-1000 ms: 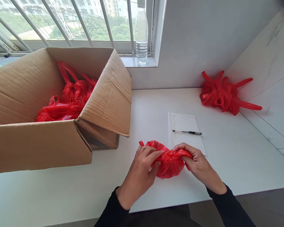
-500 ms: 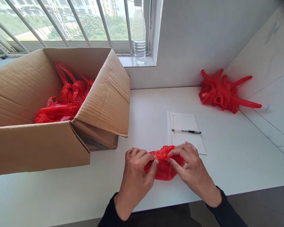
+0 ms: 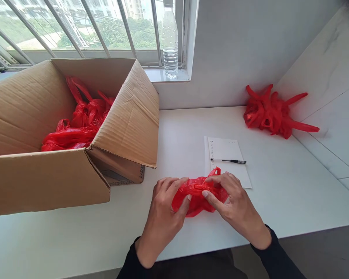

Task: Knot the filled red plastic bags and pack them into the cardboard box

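One camera here, worn on the head.
It looks forward and down from the near side of the bench (image 3: 279,182), the hands (image 3: 166,207) close below, the window (image 3: 112,27) and wall (image 3: 235,46) farther off.

Nothing can be read for certain. Dark characters (image 3: 142,173) near a lower corner of the cardboard carton (image 3: 48,180) are too small, and the notebook page (image 3: 231,151) bears tiny, illegible marks along its left and top edges.

Bright daylight from barred window (image 3: 77,29), outdoor greenery (image 3: 142,35) washed out, wall (image 3: 227,54) in grey shade, dark upper-right corner
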Demonstrator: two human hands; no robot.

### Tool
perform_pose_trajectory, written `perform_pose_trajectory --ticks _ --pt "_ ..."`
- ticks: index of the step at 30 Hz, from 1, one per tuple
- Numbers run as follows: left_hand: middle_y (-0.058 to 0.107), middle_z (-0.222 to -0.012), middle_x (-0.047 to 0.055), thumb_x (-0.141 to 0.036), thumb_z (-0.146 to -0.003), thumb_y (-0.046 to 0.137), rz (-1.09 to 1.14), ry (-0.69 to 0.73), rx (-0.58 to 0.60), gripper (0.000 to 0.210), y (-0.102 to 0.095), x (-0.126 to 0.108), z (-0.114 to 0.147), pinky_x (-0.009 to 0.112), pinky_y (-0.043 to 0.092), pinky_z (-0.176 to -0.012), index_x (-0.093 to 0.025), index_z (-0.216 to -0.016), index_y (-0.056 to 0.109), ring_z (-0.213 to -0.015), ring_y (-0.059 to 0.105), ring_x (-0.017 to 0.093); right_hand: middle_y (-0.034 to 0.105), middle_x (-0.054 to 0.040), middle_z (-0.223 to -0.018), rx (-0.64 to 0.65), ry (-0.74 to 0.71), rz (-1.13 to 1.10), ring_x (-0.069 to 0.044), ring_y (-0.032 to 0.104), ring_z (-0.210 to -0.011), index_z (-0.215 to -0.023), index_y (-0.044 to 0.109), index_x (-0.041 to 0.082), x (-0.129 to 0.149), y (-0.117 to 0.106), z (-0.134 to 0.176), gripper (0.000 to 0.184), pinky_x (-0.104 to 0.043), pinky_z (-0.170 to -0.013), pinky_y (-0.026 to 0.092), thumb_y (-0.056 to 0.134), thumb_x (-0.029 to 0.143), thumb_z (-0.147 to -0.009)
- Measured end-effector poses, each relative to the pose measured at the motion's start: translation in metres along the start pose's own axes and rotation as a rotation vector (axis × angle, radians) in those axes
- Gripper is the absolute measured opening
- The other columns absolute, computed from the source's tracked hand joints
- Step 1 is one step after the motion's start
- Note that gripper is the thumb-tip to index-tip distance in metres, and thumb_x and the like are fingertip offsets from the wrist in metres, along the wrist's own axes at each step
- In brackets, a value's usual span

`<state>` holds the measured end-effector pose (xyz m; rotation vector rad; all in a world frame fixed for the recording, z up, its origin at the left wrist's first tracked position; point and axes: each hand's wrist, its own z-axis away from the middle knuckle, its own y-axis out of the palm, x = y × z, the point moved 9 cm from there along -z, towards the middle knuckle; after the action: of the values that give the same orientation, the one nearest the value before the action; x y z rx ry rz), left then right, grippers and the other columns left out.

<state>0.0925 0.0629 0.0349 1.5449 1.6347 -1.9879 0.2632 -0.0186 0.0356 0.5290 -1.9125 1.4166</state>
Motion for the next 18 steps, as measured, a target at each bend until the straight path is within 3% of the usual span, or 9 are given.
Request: perform_pose_trajectory --ticks 3,6,8,11,14,16,18 --pt "0.067 -0.092 0.000 -0.030 -0.098 0.060 0.033 -0.054 -0.073 0.011 -0.008 0.007 -0.003 0.036 0.047 -0.089 -0.027 -0.097 0.070 -0.097 0.059 0.021 0.065 0.0013 -0.090 -0.022 0.131 -0.079 -0.022 0.059 -0.090 -0.095 0.062 0.030 -0.012 -0.005 0.001 0.014 -0.044 -0.089 0.048 0.057 0.043 -0.100" --pt "0.068 -0.093 0.000 -0.034 -0.101 0.056 0.064 -0.145 -0.166 0.014 -0.025 0.021 0.000 0.035 0.048 -0.083 -0.025 -0.097 0.066 -0.090 0.062 0.019 0.065 -0.0006 -0.095 -0.057 0.370 -0.154 -0.022 0.060 -0.090 -0.095 0.061 0.029 -0.039 -0.015 0.012 0.026 -0.032 -0.062 0.047 0.055 0.054 -0.099" --pt "0.069 -0.105 0.001 -0.034 -0.101 0.056 0.085 -0.162 -0.181 0.014 -0.029 0.021 0.003 0.036 0.049 -0.090 -0.026 -0.108 0.065 -0.098 0.064 0.020 0.066 -0.0011 -0.102 -0.042 0.411 -0.214 -0.022 0.061 -0.097 -0.100 0.060 0.029 -0.043 -0.016 0.015 0.028 -0.031 -0.066 0.049 0.054 0.057 -0.098" --pt "0.065 -0.125 0.004 -0.026 -0.097 0.061 0.062 -0.048 -0.084 0.036 -0.019 0.002 0.000 0.039 0.046 -0.101 -0.029 -0.133 0.057 -0.116 0.058 0.022 0.065 -0.0013 -0.107 0.039 0.377 -0.285 -0.022 0.061 -0.103 -0.120 0.059 0.032 -0.033 -0.006 0.013 0.034 -0.033 -0.084 0.051 0.059 0.056 -0.096" --pt "0.068 -0.107 0.003 -0.017 -0.095 0.061 0.044 0.055 -0.043 0.026 -0.012 -0.015 -0.004 0.037 0.048 -0.093 -0.026 -0.118 0.067 -0.106 0.059 0.021 0.066 -0.0009 -0.104 0.059 0.334 -0.310 -0.021 0.061 -0.099 -0.112 0.066 0.031 -0.021 -0.001 0.009 0.029 -0.032 -0.084 0.050 0.062 0.054 -0.095" --pt "0.066 -0.101 0.002 -0.016 -0.096 0.060 0.103 0.045 -0.119 0.017 -0.021 -0.016 -0.007 0.033 0.049 -0.087 -0.025 -0.106 0.070 -0.099 0.060 0.019 0.066 -0.0007 -0.099 -0.012 0.340 -0.376 -0.020 0.061 -0.094 -0.101 0.066 0.028 -0.021 -0.008 0.009 0.025 -0.030 -0.080 0.049 0.060 0.053 -0.097" --pt "0.064 -0.105 0.002 -0.017 -0.097 0.060 0.137 0.041 -0.224 0.015 -0.037 -0.019 -0.007 0.029 0.049 -0.086 -0.026 -0.104 0.070 -0.099 0.061 0.017 0.064 0.0002 -0.092 -0.113 0.368 -0.469 -0.018 0.059 -0.084 -0.102 0.063 0.028 -0.026 -0.020 0.011 0.023 -0.028 -0.071 0.048 0.059 0.051 -0.099"
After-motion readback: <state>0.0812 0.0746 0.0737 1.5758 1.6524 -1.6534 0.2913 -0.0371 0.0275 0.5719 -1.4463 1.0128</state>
